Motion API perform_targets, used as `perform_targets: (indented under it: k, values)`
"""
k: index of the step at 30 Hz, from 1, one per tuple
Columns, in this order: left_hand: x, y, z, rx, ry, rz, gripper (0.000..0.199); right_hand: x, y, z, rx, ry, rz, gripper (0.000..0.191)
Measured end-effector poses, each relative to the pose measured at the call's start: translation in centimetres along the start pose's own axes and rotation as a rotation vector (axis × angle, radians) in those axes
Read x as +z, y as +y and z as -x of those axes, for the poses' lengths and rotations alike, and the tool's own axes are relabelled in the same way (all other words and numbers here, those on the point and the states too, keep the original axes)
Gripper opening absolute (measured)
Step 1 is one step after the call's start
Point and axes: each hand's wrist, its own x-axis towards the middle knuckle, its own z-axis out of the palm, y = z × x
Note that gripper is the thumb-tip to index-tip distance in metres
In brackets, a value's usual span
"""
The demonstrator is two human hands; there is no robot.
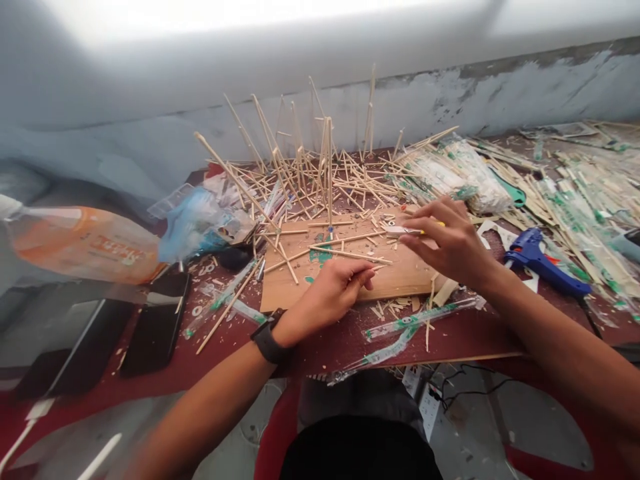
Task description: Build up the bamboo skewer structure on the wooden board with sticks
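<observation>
My left hand [345, 283], with a dark watch band [270, 340] on its wrist, is closed in a pinch over the near part of a wooden board [400, 283]. A thin pale stick end shows just past its fingertips; the grip itself is partly hidden. To the right, my right hand [445, 237] has its fingers round a small white-and-yellow utility knife [400, 230], pointed left above the board. Several thin wooden sticks [350, 254] lie across the board between and beyond my hands. One bundle of sticks [329, 167] stands upright at its far edge.
Loose and upright sticks [300, 180] crowd the back by the wall. A blue glue gun [545, 263] lies right. Plastic wrappers [420, 320] lie in front of the board. An orange-labelled bottle [85, 240] and a black phone [155, 327] are left.
</observation>
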Motion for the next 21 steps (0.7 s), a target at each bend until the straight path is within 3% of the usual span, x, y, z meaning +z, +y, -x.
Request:
perform_targets:
  k: [4,9,15,21]
  values:
    - [0.1,-0.3,0.1,0.044,-0.011,-0.012,0.03,-0.6,-2.1,-0.8,-0.307,-0.061,-0.098,0.014]
    - [0.1,-0.3,0.2,0.063,-0.026,0.0,0.032,-1.1,-2.9,-1.0,-0.396,-0.146,-0.152,0.016]
    - [0.4,-0.4,0.3,0.087,-0.055,-0.038,0.024,-2.2,-2.2,-0.5,-0.383,-0.238,-0.135,0.018]
    - [0.5,-0.8,0.7,0.188,-0.129,-0.261,0.026,-6.3,3.5,-1.7,-0.119,-0.323,-0.069,0.019]
